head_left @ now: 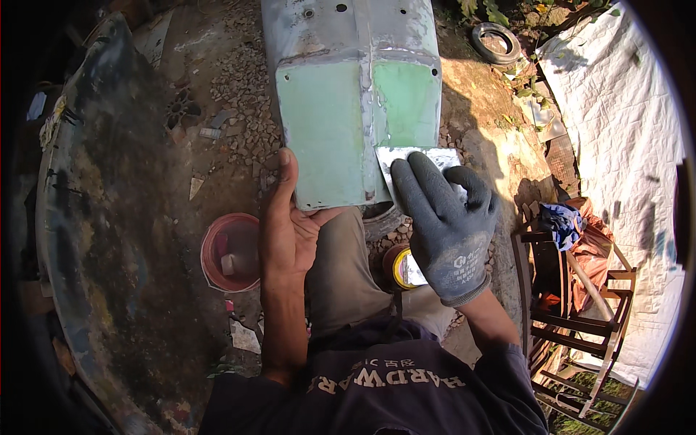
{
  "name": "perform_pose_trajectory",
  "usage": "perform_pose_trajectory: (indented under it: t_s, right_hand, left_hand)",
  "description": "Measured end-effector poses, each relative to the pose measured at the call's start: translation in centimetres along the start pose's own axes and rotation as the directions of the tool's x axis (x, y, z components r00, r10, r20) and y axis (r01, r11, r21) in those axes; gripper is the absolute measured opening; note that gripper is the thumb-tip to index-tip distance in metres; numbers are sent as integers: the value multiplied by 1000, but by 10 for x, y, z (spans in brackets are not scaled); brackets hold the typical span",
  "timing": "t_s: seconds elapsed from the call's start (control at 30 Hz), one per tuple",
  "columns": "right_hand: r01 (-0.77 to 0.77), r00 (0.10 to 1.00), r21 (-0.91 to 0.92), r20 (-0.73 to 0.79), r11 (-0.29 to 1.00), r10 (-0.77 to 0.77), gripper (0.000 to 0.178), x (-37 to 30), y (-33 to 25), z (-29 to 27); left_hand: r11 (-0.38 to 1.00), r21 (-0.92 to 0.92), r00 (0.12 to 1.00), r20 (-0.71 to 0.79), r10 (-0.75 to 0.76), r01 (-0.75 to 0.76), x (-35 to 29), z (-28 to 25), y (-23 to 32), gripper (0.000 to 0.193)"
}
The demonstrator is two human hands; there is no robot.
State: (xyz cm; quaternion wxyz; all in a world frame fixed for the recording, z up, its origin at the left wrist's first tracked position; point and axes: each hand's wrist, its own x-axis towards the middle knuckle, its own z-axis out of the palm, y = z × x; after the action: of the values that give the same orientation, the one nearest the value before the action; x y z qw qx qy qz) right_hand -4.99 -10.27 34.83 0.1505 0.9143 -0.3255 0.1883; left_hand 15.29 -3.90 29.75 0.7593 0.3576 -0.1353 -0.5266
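Note:
A long metal body panel [322,138], grey at the far end and coated pale green nearer me, stretches away with a raised ridge along its middle. My left hand [286,232], bare, grips the panel's near left corner, thumb up along the side and fingers reaching beneath the near edge. A dark grey coated glove covers my right hand [449,225]. Its fingers press on a flat, silvery spreader [395,154], which lies against the near right part of the green surface. The hand hides much of the spreader.
Left of my legs stands a reddish bucket [210,250] with a pale lump inside. A yellow-rimmed can [398,268] sits below my right hand. Rubble [246,94] covers ground beside the panel. A tyre [496,43], a white sheet [616,94] and a metal frame [573,319] lie rightward.

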Motion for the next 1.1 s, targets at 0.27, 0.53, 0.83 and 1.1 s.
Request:
perform_pose_trajectory:
  t_s: [0.27,0.53,0.83,1.1]
  right_hand:
    - [-30,990,66,136,997,21,62,-32,-8,-27]
    - [84,953,144,-299,986,-37,64,59,29,-36]
    - [50,988,-43,-141,998,-55,56,51,16,-4]
    - [-4,1000,-32,-19,999,3,66,-26,-6,5]
  left_hand:
    - [1000,-8,999,36,-12,12,4,1,3,67]
    - [1000,27,1000,-6,13,-13,3,3,-2,69]
    - [999,26,999,-20,39,-38,4,0,-3,68]
    - [998,40,998,-17,57,-56,5,9,1,65]
